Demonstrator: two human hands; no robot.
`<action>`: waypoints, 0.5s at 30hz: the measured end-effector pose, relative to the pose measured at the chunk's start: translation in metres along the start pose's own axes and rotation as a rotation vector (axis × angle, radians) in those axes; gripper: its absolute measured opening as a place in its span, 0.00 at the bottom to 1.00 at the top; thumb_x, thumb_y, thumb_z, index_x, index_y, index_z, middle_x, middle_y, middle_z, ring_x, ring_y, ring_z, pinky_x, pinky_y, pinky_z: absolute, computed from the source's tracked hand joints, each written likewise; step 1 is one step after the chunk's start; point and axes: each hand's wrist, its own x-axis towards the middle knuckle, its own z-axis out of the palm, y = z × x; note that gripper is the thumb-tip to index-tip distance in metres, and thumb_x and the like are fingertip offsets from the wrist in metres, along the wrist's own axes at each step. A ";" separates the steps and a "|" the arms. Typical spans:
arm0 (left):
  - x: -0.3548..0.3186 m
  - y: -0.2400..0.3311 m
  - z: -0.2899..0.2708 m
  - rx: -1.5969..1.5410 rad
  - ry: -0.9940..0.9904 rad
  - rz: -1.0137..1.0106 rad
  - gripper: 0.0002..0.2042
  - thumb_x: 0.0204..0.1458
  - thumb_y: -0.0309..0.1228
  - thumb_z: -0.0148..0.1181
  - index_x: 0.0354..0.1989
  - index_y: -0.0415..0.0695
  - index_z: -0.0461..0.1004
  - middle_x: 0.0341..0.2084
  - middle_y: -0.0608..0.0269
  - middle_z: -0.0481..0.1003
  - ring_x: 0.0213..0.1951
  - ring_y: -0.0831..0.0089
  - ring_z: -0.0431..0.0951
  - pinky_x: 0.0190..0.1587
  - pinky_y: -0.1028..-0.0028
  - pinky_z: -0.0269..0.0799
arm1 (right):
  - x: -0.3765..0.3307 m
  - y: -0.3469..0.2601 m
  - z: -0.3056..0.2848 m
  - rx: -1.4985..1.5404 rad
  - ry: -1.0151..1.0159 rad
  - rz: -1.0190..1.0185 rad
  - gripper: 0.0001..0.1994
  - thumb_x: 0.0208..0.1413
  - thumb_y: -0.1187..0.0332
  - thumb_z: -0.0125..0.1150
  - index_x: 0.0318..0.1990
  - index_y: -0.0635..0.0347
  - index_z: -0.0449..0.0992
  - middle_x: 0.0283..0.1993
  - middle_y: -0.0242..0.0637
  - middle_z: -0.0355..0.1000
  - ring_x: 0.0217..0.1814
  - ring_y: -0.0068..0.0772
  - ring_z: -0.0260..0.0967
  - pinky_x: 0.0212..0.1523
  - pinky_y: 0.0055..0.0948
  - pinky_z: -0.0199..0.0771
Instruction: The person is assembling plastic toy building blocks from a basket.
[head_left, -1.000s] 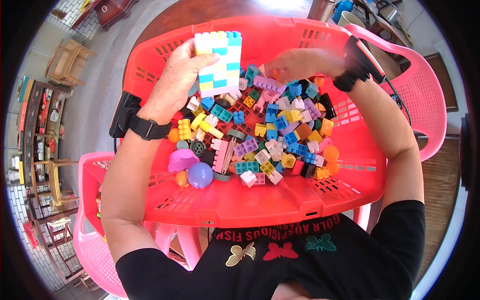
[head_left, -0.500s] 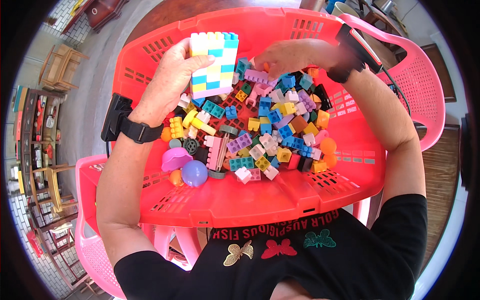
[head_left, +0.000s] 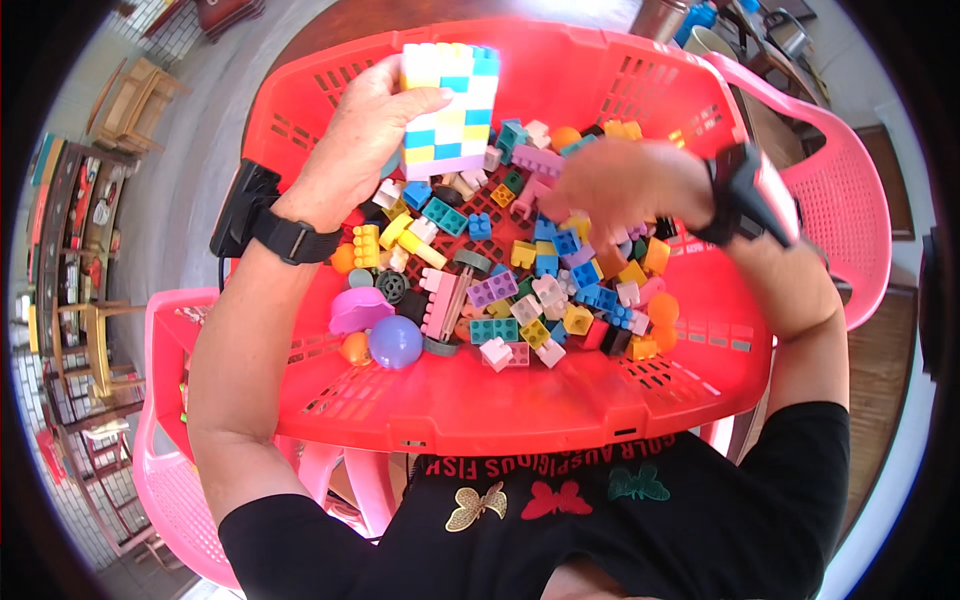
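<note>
My left hand [head_left: 365,135] grips a stacked wall of white, yellow, blue and lilac bricks [head_left: 448,108] and holds it upright above the far left of a red plastic basket [head_left: 560,405]. Inside the basket lies a heap of loose coloured bricks [head_left: 530,290]. My right hand [head_left: 625,185] hovers low over the right side of that heap, blurred by motion, so I cannot tell whether it holds a brick. Both wrists carry black bands.
A purple ball [head_left: 395,340], a pink dome piece [head_left: 358,308] and a grey wheel [head_left: 391,287] lie in the basket's left part. Pink plastic chairs stand at lower left [head_left: 170,480] and right [head_left: 850,220]. Wooden furniture lines the far left.
My right hand has moved from the basket's far side down onto the brick heap. The left hand keeps hold of the brick wall, which has stayed roughly in place.
</note>
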 end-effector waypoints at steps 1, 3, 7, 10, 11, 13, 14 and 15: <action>0.000 -0.001 -0.001 -0.020 -0.017 0.000 0.16 0.53 0.28 0.56 0.51 0.39 0.68 0.42 0.64 0.75 0.42 0.78 0.75 0.46 0.76 0.71 | 0.001 -0.003 0.011 -0.048 -0.032 -0.023 0.23 0.30 0.65 0.70 0.38 0.57 0.70 0.26 0.38 0.71 0.34 0.45 0.72 0.32 0.40 0.69; 0.005 -0.005 0.001 -0.061 -0.031 0.007 0.15 0.53 0.27 0.56 0.50 0.39 0.69 0.42 0.64 0.75 0.43 0.77 0.75 0.46 0.76 0.71 | 0.007 -0.004 0.032 -0.166 0.032 -0.035 0.25 0.28 0.63 0.71 0.39 0.57 0.71 0.26 0.36 0.72 0.35 0.42 0.73 0.31 0.38 0.70; 0.004 -0.002 0.003 -0.105 -0.027 -0.012 0.16 0.53 0.27 0.56 0.51 0.39 0.69 0.42 0.64 0.74 0.44 0.76 0.75 0.47 0.75 0.71 | 0.016 -0.006 0.053 -0.385 0.157 0.033 0.18 0.39 0.67 0.65 0.40 0.56 0.71 0.31 0.32 0.72 0.36 0.36 0.74 0.32 0.31 0.71; 0.001 0.002 0.001 -0.099 -0.012 -0.028 0.16 0.53 0.27 0.56 0.51 0.39 0.69 0.42 0.64 0.74 0.44 0.76 0.74 0.48 0.73 0.71 | 0.022 0.002 0.051 -0.384 0.179 -0.034 0.11 0.45 0.71 0.59 0.39 0.55 0.73 0.34 0.35 0.71 0.38 0.35 0.74 0.34 0.30 0.72; 0.001 0.003 0.001 -0.085 -0.022 -0.030 0.16 0.53 0.27 0.56 0.51 0.39 0.69 0.42 0.64 0.74 0.45 0.76 0.74 0.48 0.73 0.71 | 0.024 0.005 0.050 -0.363 0.190 -0.067 0.10 0.45 0.71 0.58 0.38 0.55 0.74 0.35 0.37 0.71 0.39 0.36 0.74 0.35 0.31 0.73; 0.000 0.005 0.001 -0.084 -0.009 -0.037 0.16 0.53 0.28 0.56 0.50 0.39 0.70 0.42 0.64 0.74 0.44 0.76 0.74 0.50 0.72 0.70 | 0.028 0.005 0.049 -0.371 0.180 -0.079 0.08 0.45 0.71 0.58 0.36 0.56 0.74 0.35 0.38 0.71 0.38 0.36 0.74 0.35 0.31 0.73; 0.000 0.004 0.001 -0.111 -0.022 -0.039 0.16 0.53 0.28 0.57 0.50 0.39 0.70 0.42 0.63 0.74 0.44 0.76 0.74 0.50 0.72 0.70 | 0.030 0.004 0.048 -0.370 0.174 -0.088 0.07 0.45 0.71 0.58 0.34 0.56 0.75 0.35 0.39 0.71 0.38 0.37 0.74 0.35 0.31 0.73; 0.000 0.004 0.000 -0.138 -0.035 -0.043 0.16 0.53 0.28 0.57 0.50 0.38 0.70 0.42 0.63 0.74 0.44 0.75 0.74 0.51 0.71 0.70 | 0.030 0.002 0.047 -0.377 0.173 -0.088 0.07 0.45 0.71 0.58 0.34 0.56 0.75 0.35 0.39 0.71 0.38 0.37 0.74 0.35 0.31 0.73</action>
